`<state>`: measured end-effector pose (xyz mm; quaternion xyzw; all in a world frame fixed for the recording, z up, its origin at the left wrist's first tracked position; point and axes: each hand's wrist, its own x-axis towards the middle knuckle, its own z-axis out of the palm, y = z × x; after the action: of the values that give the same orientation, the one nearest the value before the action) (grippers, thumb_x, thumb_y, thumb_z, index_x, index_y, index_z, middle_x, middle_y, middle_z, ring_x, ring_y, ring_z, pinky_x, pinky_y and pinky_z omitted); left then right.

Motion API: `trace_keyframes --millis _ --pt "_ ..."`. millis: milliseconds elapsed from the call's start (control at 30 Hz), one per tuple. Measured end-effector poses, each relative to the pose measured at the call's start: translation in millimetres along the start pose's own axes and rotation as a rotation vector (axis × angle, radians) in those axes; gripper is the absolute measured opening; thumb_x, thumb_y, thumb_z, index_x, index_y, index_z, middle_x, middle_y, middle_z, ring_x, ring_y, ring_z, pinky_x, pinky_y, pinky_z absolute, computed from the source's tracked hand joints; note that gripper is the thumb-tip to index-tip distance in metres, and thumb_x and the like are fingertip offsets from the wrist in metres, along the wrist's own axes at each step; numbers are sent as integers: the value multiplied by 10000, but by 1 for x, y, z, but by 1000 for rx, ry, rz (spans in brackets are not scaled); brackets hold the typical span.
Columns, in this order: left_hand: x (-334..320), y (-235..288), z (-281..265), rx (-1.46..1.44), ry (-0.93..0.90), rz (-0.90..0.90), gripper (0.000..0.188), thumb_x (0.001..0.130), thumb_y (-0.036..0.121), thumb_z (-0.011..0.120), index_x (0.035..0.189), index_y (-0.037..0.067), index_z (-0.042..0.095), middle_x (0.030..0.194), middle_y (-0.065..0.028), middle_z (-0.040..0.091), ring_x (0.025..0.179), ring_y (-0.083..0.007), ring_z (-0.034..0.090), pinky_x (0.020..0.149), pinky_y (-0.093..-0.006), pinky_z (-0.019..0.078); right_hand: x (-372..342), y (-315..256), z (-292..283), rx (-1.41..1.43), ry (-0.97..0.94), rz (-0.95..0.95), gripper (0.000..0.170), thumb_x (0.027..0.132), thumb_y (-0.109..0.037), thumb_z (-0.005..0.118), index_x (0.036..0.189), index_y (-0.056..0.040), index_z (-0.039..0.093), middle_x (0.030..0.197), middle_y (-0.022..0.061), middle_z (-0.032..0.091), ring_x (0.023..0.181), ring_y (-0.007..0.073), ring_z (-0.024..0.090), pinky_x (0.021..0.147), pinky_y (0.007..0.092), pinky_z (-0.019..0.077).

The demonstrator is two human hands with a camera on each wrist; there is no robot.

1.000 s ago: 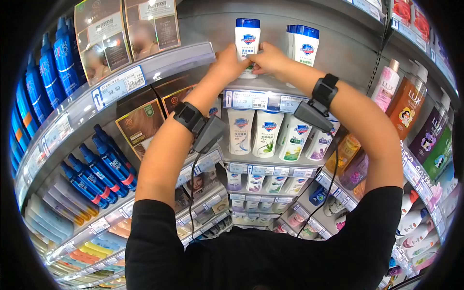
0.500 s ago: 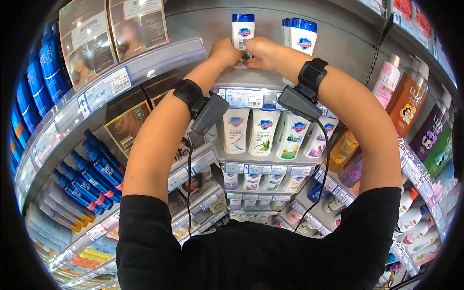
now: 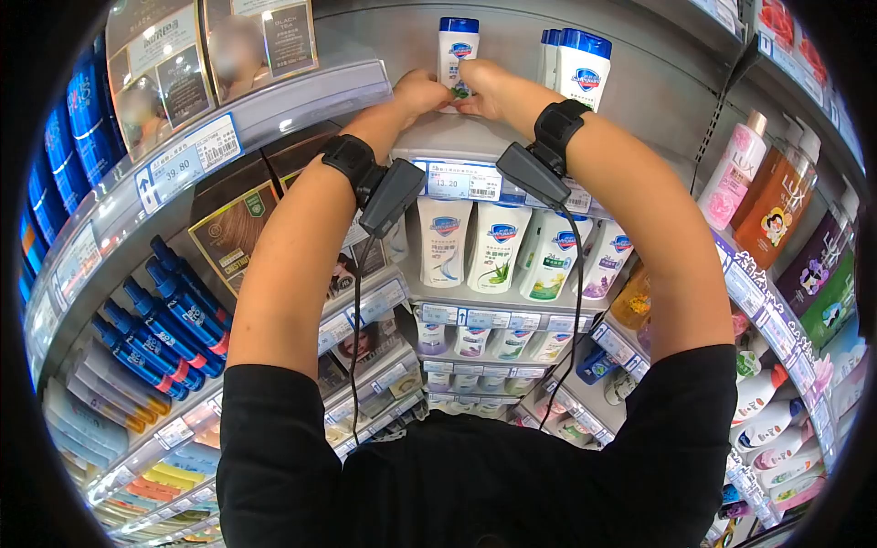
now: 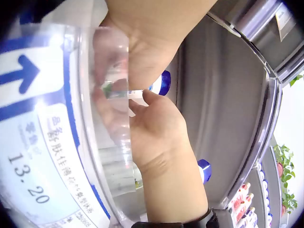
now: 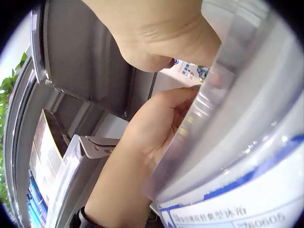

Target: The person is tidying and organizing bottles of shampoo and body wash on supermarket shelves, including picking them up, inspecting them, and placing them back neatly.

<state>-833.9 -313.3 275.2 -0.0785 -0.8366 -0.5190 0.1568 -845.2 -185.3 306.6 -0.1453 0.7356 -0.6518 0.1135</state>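
A white body wash bottle (image 3: pixel 458 44) with a blue cap stands upright on the top shelf (image 3: pixel 457 137), set back from its front edge. My left hand (image 3: pixel 420 95) holds its lower left side, and my right hand (image 3: pixel 491 88) grips it from the right. In the left wrist view, the right thumb lies against the bottle near the blue cap (image 4: pixel 165 83), while the shelf's clear edge strip (image 4: pixel 111 152) covers part of the fingers. The right wrist view shows the bottle's printed label (image 5: pixel 187 71) between both hands, with the left fingers curled in and partly hidden.
Similar blue-capped bottles (image 3: pixel 583 71) stand to the right on this shelf. More white bottles (image 3: pixel 501 251) line the shelf below. Boxes of hair dye (image 3: pixel 265 46) sit at upper left behind a raised clear edge (image 3: pixel 301 108). Pump bottles (image 3: pixel 776 201) fill the right-hand shelves.
Both hands have moved the bottle farther back on the shelf, away from the front edge. The head view has shifted slightly, and the forearms reach farther over the shelf edge.
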Motion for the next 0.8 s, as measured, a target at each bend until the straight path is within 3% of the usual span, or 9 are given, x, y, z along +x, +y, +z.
trace_keyframes --millis 233,333,533,633,733,800 --pt "-1 -1 -3 124 19 14 108 739 15 548 817 -58 565 725 -64 523 655 -120 489 583 -227 395 4 6 -1 -7 -37 -29 455 928 -364 383 1267 -60 390 1244 158 474 1089 322 515 945 414 411" --pt "5 -5 -4 27 -7 -19 235 742 12 554 947 -101 561 824 -105 561 722 -148 543 642 -239 444 11 8 -1 32 -70 -41 465 859 -299 435 1266 -83 366 1235 162 448 1064 354 519 915 434 418" --pt "11 -9 -4 44 -4 -23 528 748 13 579 1236 -115 425 1086 -189 544 916 -221 587 799 -274 485 -3 1 -8 17 -101 -13 483 844 -314 445 1259 -81 362 1273 169 416 1074 379 506 868 431 463" --pt "-3 1 -4 100 35 -15 462 741 54 587 1162 -112 491 1025 -170 578 859 -211 601 751 -278 491 0 7 -9 -39 -90 -47 491 841 -341 437 1249 -75 369 1261 172 422 1046 391 523 867 439 461" --pt "-10 10 -4 336 43 11 386 725 107 596 1052 -95 561 906 -148 619 790 -207 615 702 -283 492 -1 5 -7 -83 -51 -47 493 841 -362 424 1231 -63 380 1242 174 435 1022 390 537 868 452 456" --pt "-13 16 -2 431 93 34 357 719 154 587 988 -82 585 827 -140 627 750 -213 617 688 -293 489 -8 3 -4 -130 -32 -38 514 889 -437 362 1257 -79 379 1218 161 472 960 337 576 818 422 483"
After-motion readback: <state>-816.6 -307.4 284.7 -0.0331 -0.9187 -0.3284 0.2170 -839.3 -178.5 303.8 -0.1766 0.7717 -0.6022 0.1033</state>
